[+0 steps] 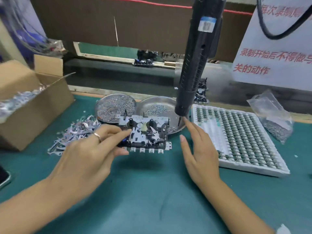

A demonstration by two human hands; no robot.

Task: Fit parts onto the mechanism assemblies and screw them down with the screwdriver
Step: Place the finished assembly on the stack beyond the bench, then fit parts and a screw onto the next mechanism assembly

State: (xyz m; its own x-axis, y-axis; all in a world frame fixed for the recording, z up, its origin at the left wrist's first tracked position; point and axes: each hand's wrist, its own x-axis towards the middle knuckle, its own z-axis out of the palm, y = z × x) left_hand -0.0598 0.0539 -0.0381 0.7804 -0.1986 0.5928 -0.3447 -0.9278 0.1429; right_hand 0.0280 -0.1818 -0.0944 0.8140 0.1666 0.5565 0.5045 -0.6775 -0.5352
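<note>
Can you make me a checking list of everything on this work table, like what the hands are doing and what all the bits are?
Surface: green mat over the bench.
Job's things: mechanism assembly in mid-mat; black screwdriver hanging over the right screw dish, tip low; left screw dish beside it; white tray of small parts on the right.
Clutter: pile of metal strips; cardboard box; plastic bag of screws.
Hands: left hand holds the assembly's left end; right hand open, holding nothing, fingers near the screwdriver tip.
Cables: black cable at top right.
Surroundings: white sign with red writing; more assemblies on the belt behind.
</note>
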